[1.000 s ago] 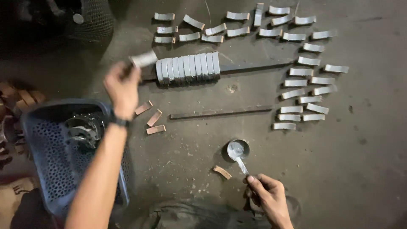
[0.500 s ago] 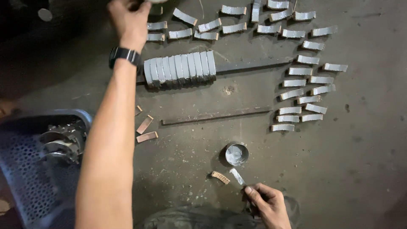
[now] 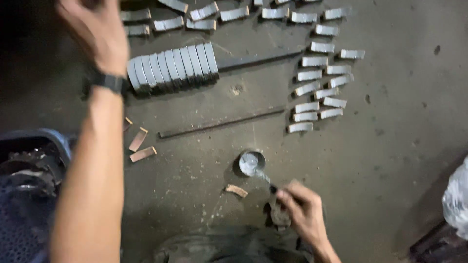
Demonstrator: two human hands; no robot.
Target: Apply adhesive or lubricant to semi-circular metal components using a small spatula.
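My left hand [image 3: 97, 34] reaches to the far left, over the silver painted curved pieces [image 3: 168, 23] laid out there. Its fingers are blurred and partly cut off by the frame's top edge, so I cannot tell whether it holds a piece. A dark watch sits on that wrist. My right hand [image 3: 302, 209] is near me, pinching a small brush [image 3: 268, 181]. The brush tip lies in a small round tin of silver paint [image 3: 252, 163]. A bare brown curved piece [image 3: 236, 190] lies on the floor just left of my right hand.
Several silver pieces stand packed in a row [image 3: 170, 65] on a dark metal bar [image 3: 258, 58]. A second bar [image 3: 222, 124] lies below it. More silver pieces [image 3: 317, 87] lie at the right, brown ones [image 3: 141, 146] at the left. A blue basket [image 3: 48, 139] and a plastic bag [image 3: 458, 199] flank the floor.
My left arm carried a silver piece from near the basket up to the far left group. My right hand moved the brush tip into the paint tin. The view shifted upward.
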